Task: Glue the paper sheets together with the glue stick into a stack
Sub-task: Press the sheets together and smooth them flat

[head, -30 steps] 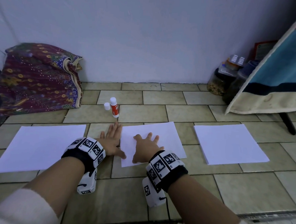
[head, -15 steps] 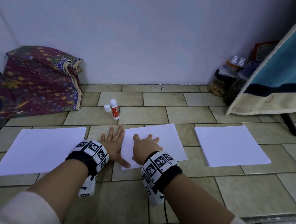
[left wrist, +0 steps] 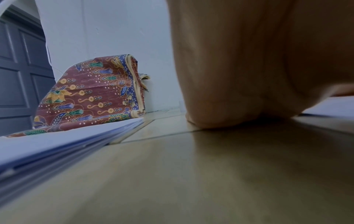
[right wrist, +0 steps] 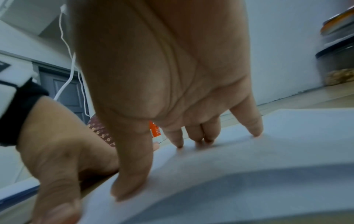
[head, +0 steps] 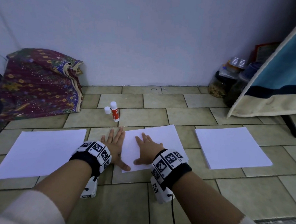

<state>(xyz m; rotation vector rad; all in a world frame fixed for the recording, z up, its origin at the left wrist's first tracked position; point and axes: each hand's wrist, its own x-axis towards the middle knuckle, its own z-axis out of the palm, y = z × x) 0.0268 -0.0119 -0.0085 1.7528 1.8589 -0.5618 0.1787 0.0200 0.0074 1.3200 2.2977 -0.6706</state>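
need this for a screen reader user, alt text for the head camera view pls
Both hands lie flat on a tiled floor: right hand on the middle paper sheet, left hand beside it. Paper stacks flank them; an uncapped glue stick stands behind.

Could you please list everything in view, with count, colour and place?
Paper: three white lots on the floor: left, middle, right.
Glue stick: one, red and white, upright beyond the middle paper.
Cap: one, white, just left of the glue stick.
Cloth: one, maroon patterned, folded against the wall, far left.
Jars: several, dark-lidded, far right by the wall.
Board: one, blue and cream, leaning at right.
Floor: beige tiles.
Left hand: flat on the floor, thumb at the middle paper's corner.
Right hand: spread, fingertips on the middle paper.
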